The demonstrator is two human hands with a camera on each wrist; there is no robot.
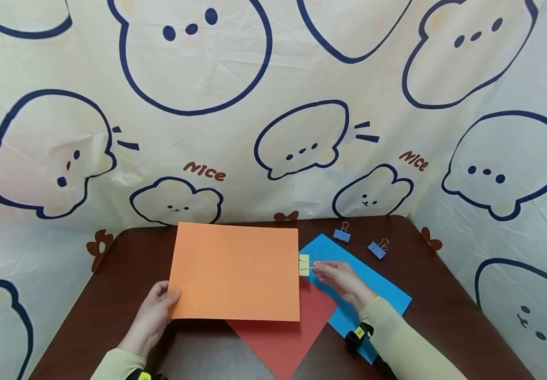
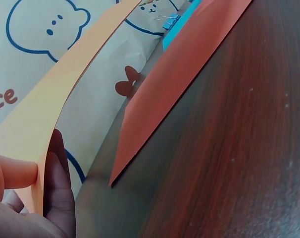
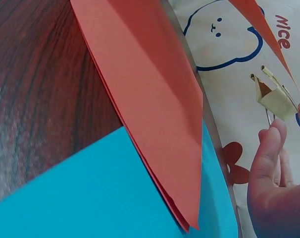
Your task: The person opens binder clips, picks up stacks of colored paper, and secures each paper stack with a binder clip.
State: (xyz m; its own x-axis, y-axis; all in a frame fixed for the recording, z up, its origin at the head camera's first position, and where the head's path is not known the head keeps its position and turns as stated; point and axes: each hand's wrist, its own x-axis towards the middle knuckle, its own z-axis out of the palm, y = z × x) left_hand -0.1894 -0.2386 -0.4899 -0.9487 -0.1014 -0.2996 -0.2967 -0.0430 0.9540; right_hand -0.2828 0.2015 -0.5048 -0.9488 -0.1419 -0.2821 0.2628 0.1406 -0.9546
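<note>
An orange sheet of paper [image 1: 235, 272] is raised above the table, its left edge pinched between the thumb and fingers of my left hand [image 1: 147, 319]. In the left wrist view the sheet [image 2: 66, 74] stands up with a bend along its length. My right hand [image 1: 344, 282] pinches the wire handles of a yellow binder clip [image 1: 304, 265], right at the sheet's right edge. The clip [image 3: 278, 102] also shows in the right wrist view. Below the orange sheet lies red paper [image 1: 297, 338], partly hidden by it, overlapping a blue sheet [image 1: 389, 293].
Two blue binder clips [image 1: 342, 235] [image 1: 377, 249] sit at the back right of the dark wooden table [image 1: 126, 264]. A cloth backdrop [image 1: 235, 137] printed with cartoon bears hangs behind and on both sides.
</note>
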